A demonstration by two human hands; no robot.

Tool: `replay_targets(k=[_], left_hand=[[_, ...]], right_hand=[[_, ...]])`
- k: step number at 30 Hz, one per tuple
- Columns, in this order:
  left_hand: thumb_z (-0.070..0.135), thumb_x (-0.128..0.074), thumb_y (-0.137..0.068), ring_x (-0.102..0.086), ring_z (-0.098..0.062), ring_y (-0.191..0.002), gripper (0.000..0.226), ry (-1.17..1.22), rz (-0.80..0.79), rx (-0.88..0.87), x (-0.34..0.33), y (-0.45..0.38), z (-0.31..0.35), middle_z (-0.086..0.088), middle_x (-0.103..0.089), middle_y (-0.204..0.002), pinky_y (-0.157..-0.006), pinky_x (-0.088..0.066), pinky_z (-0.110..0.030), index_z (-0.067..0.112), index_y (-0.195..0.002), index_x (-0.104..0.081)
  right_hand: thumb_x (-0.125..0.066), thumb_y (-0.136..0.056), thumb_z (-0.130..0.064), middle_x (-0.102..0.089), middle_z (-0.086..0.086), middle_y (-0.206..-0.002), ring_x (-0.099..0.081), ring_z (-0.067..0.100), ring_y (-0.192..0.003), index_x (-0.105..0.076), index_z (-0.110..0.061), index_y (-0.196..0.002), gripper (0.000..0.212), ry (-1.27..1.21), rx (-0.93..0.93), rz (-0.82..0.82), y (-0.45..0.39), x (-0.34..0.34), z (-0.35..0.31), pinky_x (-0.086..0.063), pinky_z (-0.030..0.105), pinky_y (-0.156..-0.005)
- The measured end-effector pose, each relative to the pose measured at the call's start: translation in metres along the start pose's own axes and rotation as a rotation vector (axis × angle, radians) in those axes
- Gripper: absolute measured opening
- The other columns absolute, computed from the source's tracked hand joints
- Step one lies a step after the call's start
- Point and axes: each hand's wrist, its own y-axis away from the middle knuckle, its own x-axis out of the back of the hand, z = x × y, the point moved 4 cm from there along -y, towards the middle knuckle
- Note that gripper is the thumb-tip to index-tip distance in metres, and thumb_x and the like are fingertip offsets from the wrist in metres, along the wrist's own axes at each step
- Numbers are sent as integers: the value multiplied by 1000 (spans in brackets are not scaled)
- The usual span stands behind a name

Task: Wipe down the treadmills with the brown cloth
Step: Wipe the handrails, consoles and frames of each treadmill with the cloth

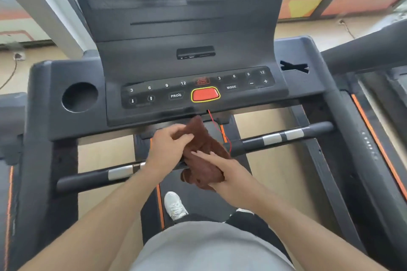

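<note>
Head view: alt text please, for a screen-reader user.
A person on a treadmill holds a brown cloth in both hands, left hand and right hand, just below the console with its red stop button, above the front handlebar.

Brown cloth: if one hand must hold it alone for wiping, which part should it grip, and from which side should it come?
Probably the bunched lower part of the brown cloth, from the right, where the right hand already cups it. The folds there are thick, while the upper end, pinched by the left hand, is thin and would leave the rest hanging down.
</note>
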Motion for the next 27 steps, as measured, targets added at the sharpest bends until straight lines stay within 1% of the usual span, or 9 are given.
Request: replay_targets(k=[3,6,10,13,16,19,21,23,27], left_hand=[[6,-65,-96,-70,-4,-80,19,255,204,-96,-12,32,19,9,-78,-84,-75,-54,-18,21,-97,-76],[4,-64,-97,-72,-10,-78,19,387,232,-141,-40,56,39,4,-78,-84,-74,-58,-25,18,-97,-76],[3,-64,-97,-72,-8,-81,17,444,255,-130,-88,67,65,4,-79,-86,-76,-56,-23,16,-98,-76],[9,-68,-95,-71,-12,-84,11,468,247,-159,-128,66,87,2,-78,-88,-84,-56,-33,16,-99,-76],[11,-66,-96,-70,-9,-86,11,517,224,-257,-157,65,117,4,-78,-90,-84,-55,-29,15,-102,-74],[23,-56,-103,-73,-19,-99,20,570,298,-307,-157,57,124,-2,-78,-102,-92,-57,-36,14,-110,-72],[27,-59,-102,-74,-16,-95,18,356,479,-258,-144,48,98,0,-77,-98,-91,-58,-40,16,-108,-71],[33,-70,-94,-68,-9,-95,15,-102,543,-172,-130,40,59,11,-73,-96,-92,-55,-38,21,-103,-72],[47,-76,-86,-61,-21,-104,32,-559,402,-160,-113,22,-1,4,-71,-107,-97,-45,-37,19,-103,-74]], right_hand=[[-77,-89,-6,-73,-7,-118,-68,18,-112,-68,-25,-132,47,-303,-11,-14,21,20,-3,-54,37,-99],[-74,-91,-7,-74,11,-120,-66,35,-117,-73,-11,-124,33,-437,39,58,40,43,8,-51,49,-104],[-74,-88,-14,-77,-3,-102,-67,9,-95,-79,-34,-109,29,-480,64,105,71,87,20,-53,25,-88],[-74,-86,-21,-76,-11,-104,-68,8,-97,-74,-54,-105,38,-370,126,110,95,126,25,-56,33,-90],[-76,-87,-11,-69,-18,-126,-62,10,-121,-70,-39,-128,50,-58,246,123,116,167,26,-50,29,-102],[-67,-91,-45,-50,-23,-149,-39,7,-144,-55,-34,-146,57,329,310,134,110,187,28,-31,25,-117],[-54,-90,-68,-29,-18,-164,-19,11,-154,-32,-38,-158,78,644,261,35,83,179,47,-14,31,-125],[-56,-86,-72,-15,-10,-170,-8,20,-157,-12,-36,-162,94,874,164,-105,52,159,79,-5,41,-127],[-79,-70,-59,-55,-2,-138,-50,29,-126,-33,-32,-151,96,1061,164,-52,4,132,113,-37,45,-103]])
